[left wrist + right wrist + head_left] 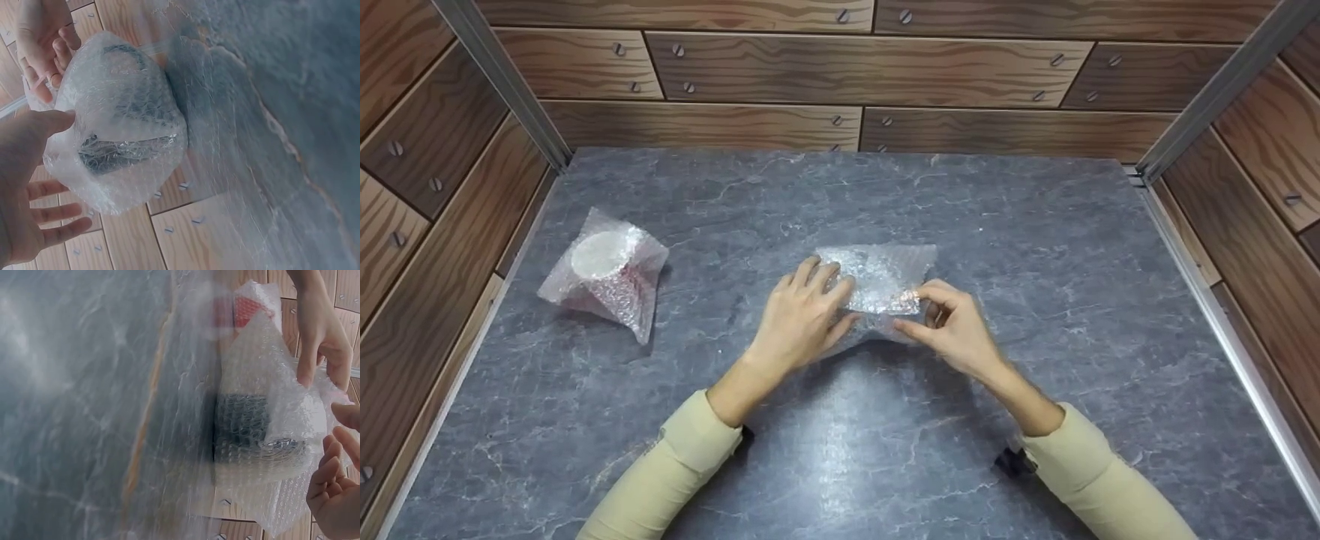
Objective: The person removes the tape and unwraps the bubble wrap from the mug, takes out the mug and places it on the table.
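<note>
A dark object in clear bubble wrap [877, 274] lies mid-table. Through the wrap, a dark band [242, 419] shows in the right wrist view; the object's kind is unclear. My left hand [801, 319] rests on the left side of the wrap, fingers spread and thumb touching its near edge. At the right end, my right hand [956, 330] pinches the wrap's edge between thumb and forefinger, its other fingers curled. A thin pinkish strip [39, 81] shows at the right fingertips in the left wrist view.
Another bubble-wrapped item [619, 281], reddish with a pale round top, stands at the table's left. Wood-patterned panels [870, 71] wall the grey marbled table [1035, 225] at the back and sides. Metal posts [1207, 90] rise at the back corners.
</note>
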The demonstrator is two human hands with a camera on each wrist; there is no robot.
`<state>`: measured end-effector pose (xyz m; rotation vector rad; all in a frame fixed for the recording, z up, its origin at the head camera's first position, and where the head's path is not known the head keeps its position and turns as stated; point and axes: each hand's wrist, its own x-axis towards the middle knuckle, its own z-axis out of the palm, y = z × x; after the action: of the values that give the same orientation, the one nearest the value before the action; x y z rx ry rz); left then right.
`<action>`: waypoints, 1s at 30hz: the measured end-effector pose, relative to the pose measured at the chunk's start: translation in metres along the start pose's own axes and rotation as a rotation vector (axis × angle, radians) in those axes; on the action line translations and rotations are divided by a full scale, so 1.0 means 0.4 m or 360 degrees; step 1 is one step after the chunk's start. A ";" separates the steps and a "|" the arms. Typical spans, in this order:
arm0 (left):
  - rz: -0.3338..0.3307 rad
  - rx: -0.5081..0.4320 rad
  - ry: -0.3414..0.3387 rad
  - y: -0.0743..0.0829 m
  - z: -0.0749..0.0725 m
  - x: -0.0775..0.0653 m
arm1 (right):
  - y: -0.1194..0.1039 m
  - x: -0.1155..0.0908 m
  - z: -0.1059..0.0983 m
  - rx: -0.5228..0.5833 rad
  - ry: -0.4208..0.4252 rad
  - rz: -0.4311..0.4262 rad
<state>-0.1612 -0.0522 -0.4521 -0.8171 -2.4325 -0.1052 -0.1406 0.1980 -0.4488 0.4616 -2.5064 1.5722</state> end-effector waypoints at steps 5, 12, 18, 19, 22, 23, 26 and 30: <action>0.0014 0.0019 0.0042 -0.008 0.001 -0.005 | 0.008 -0.002 0.008 -0.0236 0.0055 -0.0051; 0.0043 0.0059 0.0088 -0.020 -0.014 -0.011 | 0.018 -0.003 0.022 -0.0328 0.0121 -0.0153; 0.0055 0.0051 0.0134 -0.037 -0.027 -0.018 | 0.017 -0.004 0.026 -0.0369 0.0115 -0.0135; 0.0059 0.0049 0.0141 -0.040 -0.030 -0.018 | 0.017 -0.004 0.026 -0.0377 0.0116 -0.0137; 0.0076 0.0038 0.0169 -0.048 -0.036 -0.013 | 0.016 -0.003 0.025 -0.0395 0.0120 -0.0146; 0.0086 0.0036 0.0181 -0.051 -0.037 -0.010 | 0.015 -0.003 0.025 -0.0401 0.0124 -0.0150; 0.0118 0.0020 0.0217 -0.057 -0.041 0.002 | 0.014 -0.002 0.023 -0.0408 0.0126 -0.0149; 0.0160 0.0021 0.0253 -0.062 -0.044 0.015 | 0.012 -0.003 0.022 -0.0415 0.0117 -0.0134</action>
<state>-0.1708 -0.0732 -0.4318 -0.8888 -2.2376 -0.1113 -0.1408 0.1924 -0.4572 0.4562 -2.5498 1.1882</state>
